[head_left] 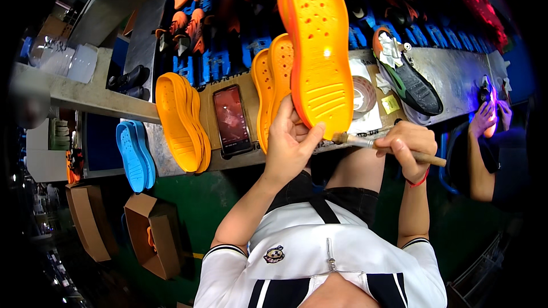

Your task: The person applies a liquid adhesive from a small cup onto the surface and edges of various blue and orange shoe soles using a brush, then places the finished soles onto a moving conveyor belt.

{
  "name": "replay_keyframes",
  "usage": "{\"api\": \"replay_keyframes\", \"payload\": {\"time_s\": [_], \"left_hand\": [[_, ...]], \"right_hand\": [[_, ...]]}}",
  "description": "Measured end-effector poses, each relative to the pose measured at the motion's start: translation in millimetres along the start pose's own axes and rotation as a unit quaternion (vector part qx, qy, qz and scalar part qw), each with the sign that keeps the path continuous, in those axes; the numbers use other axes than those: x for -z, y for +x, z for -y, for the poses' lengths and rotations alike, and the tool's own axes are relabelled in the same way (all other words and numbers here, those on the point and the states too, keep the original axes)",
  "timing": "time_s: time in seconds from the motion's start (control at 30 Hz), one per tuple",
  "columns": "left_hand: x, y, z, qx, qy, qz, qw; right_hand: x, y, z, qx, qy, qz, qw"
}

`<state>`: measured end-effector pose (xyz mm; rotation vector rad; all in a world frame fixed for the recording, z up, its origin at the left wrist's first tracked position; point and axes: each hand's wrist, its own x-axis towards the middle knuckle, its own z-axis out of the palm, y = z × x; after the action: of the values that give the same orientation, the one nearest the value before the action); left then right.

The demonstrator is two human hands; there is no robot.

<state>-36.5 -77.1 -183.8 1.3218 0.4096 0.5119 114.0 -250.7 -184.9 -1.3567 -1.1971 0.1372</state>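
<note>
- the left hand [292,142] is pinching the lower end of an orange sole [323,60], thumb on the inner face, fingers behind
- the right hand [408,145] is curling around the handle of a brush [425,157], its tip pointing left at the sole's lower end; whether it is touching, i cannot tell
- the held sole is standing upright from the centre to the top of the frame, its holes and ridges showing
- just behind it, two more orange soles [262,88] are standing side by side
- left of centre, a phone [232,120] is resting between these and a stack of orange soles [177,122]
- farther left, blue soles [132,157] are leaning together
- at upper right, a dark shoe [414,82] is lying beyond a tape roll [364,94]
- at the far right, another person's hands [484,118] are working
</note>
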Motion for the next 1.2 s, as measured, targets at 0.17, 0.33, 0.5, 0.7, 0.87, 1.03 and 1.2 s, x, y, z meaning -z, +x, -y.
{"api": "replay_keyframes", "payload": {"time_s": [0.17,0.33,0.5,0.7,0.87,1.03,1.2], "left_hand": [[4,-2,0,0.007,0.007,0.008,1.0],[5,-3,0,-0.005,0.009,0.002,1.0],[2,-2,2,-0.004,0.002,0.006,1.0],[3,-1,1,-0.002,0.012,0.009,1.0],[4,-2,0,-0.006,0.011,0.01,1.0],[4,0,0,-0.008,0.02,0.004,1.0],[5,1,1,-0.012,0.009,-0.004,1.0]], "right_hand": [[5,-6,1,-0.023,0.015,-0.019,0.999],[9,-8,1,-0.04,-0.012,0.001,0.999],[3,-6,3,-0.027,-0.002,-0.003,1.0],[-2,-4,1,-0.014,0.001,0.002,1.0],[7,-10,-1,-0.038,0.022,-0.024,0.999],[10,-8,-1,-0.034,-0.001,-0.013,0.999],[8,-4,-3,-0.013,-0.022,0.013,1.0]]}}
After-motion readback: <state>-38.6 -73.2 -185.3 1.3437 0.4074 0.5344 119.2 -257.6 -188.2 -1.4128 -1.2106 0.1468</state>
